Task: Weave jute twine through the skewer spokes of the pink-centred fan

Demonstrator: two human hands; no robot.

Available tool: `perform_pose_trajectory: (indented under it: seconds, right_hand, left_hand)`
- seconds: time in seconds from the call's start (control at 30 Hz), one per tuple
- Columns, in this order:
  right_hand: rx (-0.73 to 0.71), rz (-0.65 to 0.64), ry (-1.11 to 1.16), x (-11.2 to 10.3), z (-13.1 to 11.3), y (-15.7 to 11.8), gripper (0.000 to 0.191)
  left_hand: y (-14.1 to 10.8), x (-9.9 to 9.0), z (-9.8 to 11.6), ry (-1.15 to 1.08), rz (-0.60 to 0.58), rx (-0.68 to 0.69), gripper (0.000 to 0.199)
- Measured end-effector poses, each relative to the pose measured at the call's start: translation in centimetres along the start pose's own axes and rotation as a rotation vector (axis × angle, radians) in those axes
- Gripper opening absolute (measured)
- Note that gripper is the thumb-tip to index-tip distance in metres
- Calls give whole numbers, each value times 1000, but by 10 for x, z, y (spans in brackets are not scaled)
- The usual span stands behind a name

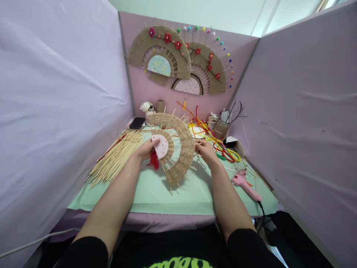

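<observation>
A woven twine fan with thin wooden sticks is held up over the green-covered table, its curved edge turned to the right. My left hand grips the fan at its pink dotted half-circle centre, thumb on top. A red tassel hangs just below that hand. On the other side, my right hand is closed at the fan's outer edge, with its fingertips pinched round the end of a stick.
Thin sticks lie in a pile at the left. Colourful pipe cleaners and a pink glue gun are on the right. Jars, a black phone and a twine spool stand or lie behind. Two decorated fans hang on the back panel.
</observation>
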State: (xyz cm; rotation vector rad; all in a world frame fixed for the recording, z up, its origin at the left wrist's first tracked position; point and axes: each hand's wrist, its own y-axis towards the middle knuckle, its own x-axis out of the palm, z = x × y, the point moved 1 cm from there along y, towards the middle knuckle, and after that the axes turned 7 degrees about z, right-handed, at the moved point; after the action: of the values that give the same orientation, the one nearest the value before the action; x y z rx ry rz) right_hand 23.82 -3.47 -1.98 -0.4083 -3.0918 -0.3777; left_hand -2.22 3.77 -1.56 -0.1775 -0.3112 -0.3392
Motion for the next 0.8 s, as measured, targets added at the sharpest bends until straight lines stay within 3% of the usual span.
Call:
perform_pose_trajectory:
  seconds: [0.2, 0.43, 0.8]
  right_hand:
    - [-202, 151, -104, 0, -11, -3, 18]
    - [-386, 322, -137, -2, -15, -4, 14]
    - [-614, 368, -297, -5, -24, -9, 12]
  left_hand:
    - [0, 0, 0, -7, 8, -124, 18]
    - [-3, 2, 1, 36, -13, -179, 13]
    - [-10, 5, 5, 68, -29, -257, 11]
